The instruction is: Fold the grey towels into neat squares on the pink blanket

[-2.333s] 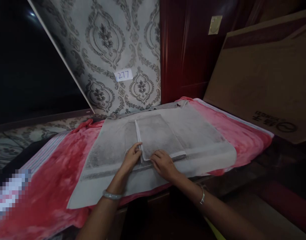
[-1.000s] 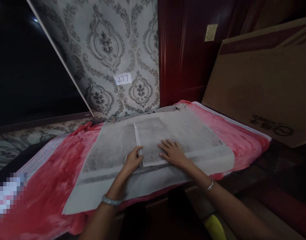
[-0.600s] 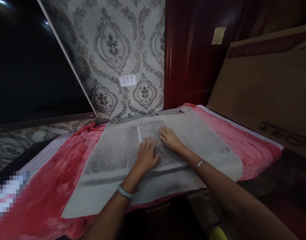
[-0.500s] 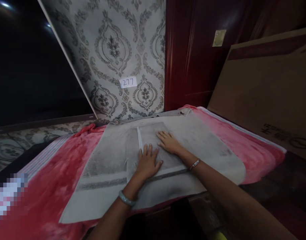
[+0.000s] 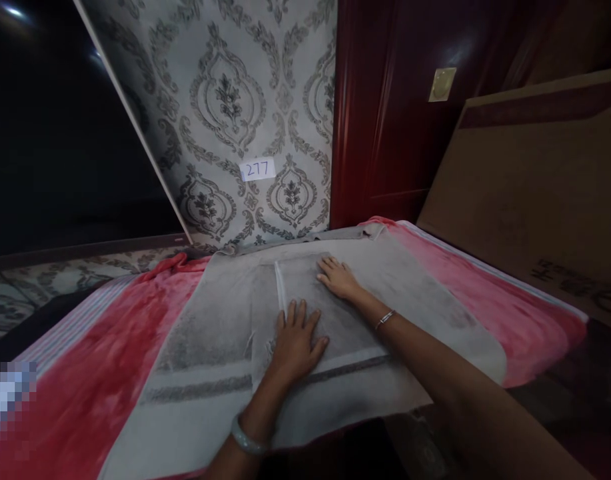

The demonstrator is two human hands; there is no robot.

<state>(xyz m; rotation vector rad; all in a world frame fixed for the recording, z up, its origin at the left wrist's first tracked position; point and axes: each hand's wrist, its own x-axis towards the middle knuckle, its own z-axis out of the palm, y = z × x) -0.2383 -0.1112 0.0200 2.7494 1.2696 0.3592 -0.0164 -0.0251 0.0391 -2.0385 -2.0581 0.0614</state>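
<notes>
Left hand [image 5: 296,343]: nearer, palm down, fingers spread. Folded grey cloth [image 5: 335,333]: beneath, on broad grey sheet [image 5: 205,327]; best smoothed evenly, outward from white edge [image 5: 280,283]. Right hand [image 5: 339,279]: farther, flat, holding nothing.

Left fingers [image 5: 300,315] spread on grey cloth [image 5: 352,337]; right fingers [image 5: 327,267] on it, farther back; red blanket [image 5: 120,347] beneath.

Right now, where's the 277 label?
In the head view, the 277 label is above and left of centre, on the patterned wall, left of the dark red panel and above the grey cloth's far edge.
</notes>
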